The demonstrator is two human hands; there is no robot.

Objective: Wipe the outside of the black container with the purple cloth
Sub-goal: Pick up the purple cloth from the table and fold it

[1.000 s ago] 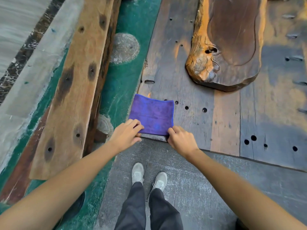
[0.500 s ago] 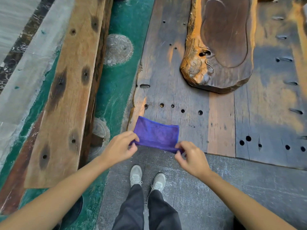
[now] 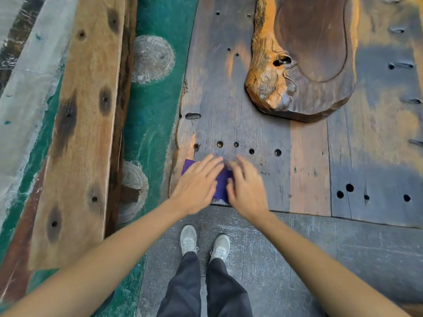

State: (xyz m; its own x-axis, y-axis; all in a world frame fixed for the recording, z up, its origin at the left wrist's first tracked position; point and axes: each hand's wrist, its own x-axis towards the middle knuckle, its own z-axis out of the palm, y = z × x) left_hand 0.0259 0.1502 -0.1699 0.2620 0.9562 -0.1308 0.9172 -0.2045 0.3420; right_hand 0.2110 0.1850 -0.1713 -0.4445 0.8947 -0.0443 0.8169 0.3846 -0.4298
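Both hands lie flat on the purple cloth (image 3: 221, 183) at the near edge of the dark wooden tabletop (image 3: 240, 124). The left hand (image 3: 196, 184) has its fingers straight and spread, palm down, covering the cloth's left part; only a purple corner shows past its knuckles. The right hand (image 3: 246, 187) is likewise loosely extended, fingers reaching forward over the cloth's right part. Neither hand pinches or curls round the fabric; they press or smooth it, and both are slightly blurred, so the exact finger contact is hard to read.

The step in hand looks like folding or flattening the cloth into a pad before any wiping starts. To do it well, the palms should press evenly so the layers lie square, with the near edge kept on the planks and not hanging over the paved floor (image 3: 297, 248). A compact, firm pad will wipe a curved wall better than a loose rag.

The black container is not clearly in view. A dark rounded shape shows at the lower left under the left forearm, but I cannot tell what it is.

Further out, a carved wooden slab (image 3: 315, 65) rests on the tabletop well apart from the hands, and a pale plank (image 3: 80, 133) lies over a green surface (image 3: 155, 110) to the left.
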